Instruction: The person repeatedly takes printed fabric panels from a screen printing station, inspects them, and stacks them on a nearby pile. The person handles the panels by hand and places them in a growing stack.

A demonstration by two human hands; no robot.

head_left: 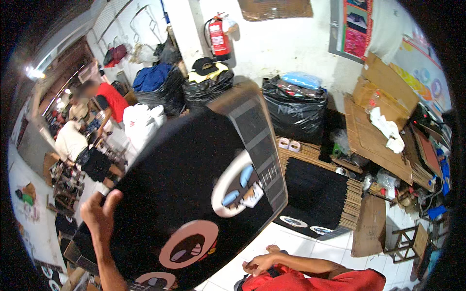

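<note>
Head view: left of the black stack (315,191), a tilted black panel (167,162) has its edge pinched between the left hand's (100,215) thumb and fingers; nearer than the stack, the right hand (260,264) bends its fingers, grip unclear.

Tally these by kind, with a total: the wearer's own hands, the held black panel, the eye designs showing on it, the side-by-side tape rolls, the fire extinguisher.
Own hands: 2 (left hand, right hand)
Held black panel: 1
Eye designs on it: 3, one cut off by the picture edge
Tape rolls: 2
Fire extinguisher: 1
Total: 9
</note>
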